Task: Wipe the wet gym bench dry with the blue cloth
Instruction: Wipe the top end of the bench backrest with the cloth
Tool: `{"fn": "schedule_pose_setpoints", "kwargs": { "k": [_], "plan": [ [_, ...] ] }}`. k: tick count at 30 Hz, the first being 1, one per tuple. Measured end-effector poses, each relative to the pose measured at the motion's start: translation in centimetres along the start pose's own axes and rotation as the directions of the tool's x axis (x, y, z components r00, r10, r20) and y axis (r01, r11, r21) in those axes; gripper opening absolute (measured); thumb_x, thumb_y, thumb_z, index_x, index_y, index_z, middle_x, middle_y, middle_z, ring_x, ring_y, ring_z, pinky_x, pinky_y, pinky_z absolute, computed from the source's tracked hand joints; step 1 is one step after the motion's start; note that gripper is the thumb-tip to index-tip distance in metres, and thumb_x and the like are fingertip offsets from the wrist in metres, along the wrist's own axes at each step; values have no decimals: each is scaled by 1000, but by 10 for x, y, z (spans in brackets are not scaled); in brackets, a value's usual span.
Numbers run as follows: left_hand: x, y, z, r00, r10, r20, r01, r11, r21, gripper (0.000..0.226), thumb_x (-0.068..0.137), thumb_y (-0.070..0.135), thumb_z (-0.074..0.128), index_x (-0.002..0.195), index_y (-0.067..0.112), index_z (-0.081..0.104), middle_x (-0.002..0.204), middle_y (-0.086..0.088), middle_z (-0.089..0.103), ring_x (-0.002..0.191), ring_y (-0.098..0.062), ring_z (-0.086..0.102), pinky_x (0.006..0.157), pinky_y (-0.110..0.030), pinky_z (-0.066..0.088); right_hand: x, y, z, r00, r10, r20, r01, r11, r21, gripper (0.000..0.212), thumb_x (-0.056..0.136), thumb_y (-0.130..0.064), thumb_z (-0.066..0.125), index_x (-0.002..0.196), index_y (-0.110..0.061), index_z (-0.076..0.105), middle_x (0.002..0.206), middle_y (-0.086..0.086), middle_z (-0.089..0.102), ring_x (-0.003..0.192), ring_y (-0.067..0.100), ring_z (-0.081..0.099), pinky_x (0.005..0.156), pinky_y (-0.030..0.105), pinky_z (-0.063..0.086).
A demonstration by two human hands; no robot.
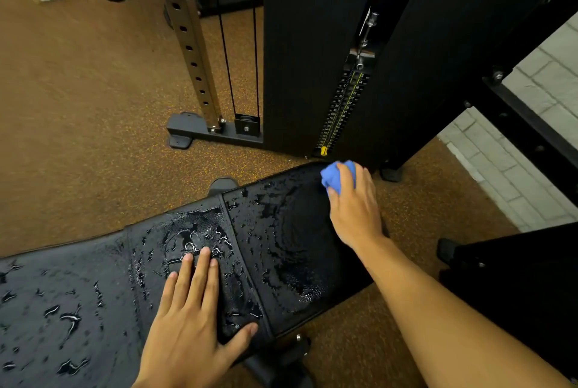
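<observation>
Right hand is gripping the bunched blue cloth, pressing it on the far end of the bench. Left hand is lying flat on the bench, fingers straight and slightly spread, holding nothing. Water drops are sitting on the pad around and between the hands. Weight stack is standing just beyond the right hand.

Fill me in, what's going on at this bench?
A person is wiping down a wet black gym bench. The right hand grips a bunched blue cloth at the far end of the end pad, close to the weight stack. The left hand lies flat on the middle pad. Water beads and pools over most of the bench; the patch beside the cloth looks drier.
</observation>
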State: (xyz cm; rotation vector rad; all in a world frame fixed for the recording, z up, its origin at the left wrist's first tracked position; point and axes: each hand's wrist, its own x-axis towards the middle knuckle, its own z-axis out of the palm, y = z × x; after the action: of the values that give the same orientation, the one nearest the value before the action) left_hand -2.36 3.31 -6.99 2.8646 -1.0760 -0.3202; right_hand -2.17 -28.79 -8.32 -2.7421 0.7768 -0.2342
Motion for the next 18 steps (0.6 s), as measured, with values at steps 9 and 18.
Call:
{"fn": "schedule_pose_setpoints", "kwargs": {
  "k": [9, 18],
  "plan": [
    [-1, 0, 0, 1000, 10, -7, -10, 1000, 3, 111, 73, 82, 45, 146, 0, 31, 159, -13, 20, 146, -34, 16, 113, -50, 18, -20, -58, 14, 904, -407, 135, 391, 911, 130, 54, 95, -20, 52, 144, -14, 29, 156, 16, 19, 146, 34, 7, 118, 48, 13],
    [0, 1, -6, 999, -1, 37, 1, 1000, 16, 109, 76, 84, 36, 144, -2, 33, 157, -16, 23, 145, -36, 19, 110, -52, 20, -42, -9, -11, 954, -262, 147, 257, 965, 55, 57, 94, -22, 52, 144, -19, 27, 157, 12, 19, 145, 31, 11, 114, 49, 26]
  ]
}}
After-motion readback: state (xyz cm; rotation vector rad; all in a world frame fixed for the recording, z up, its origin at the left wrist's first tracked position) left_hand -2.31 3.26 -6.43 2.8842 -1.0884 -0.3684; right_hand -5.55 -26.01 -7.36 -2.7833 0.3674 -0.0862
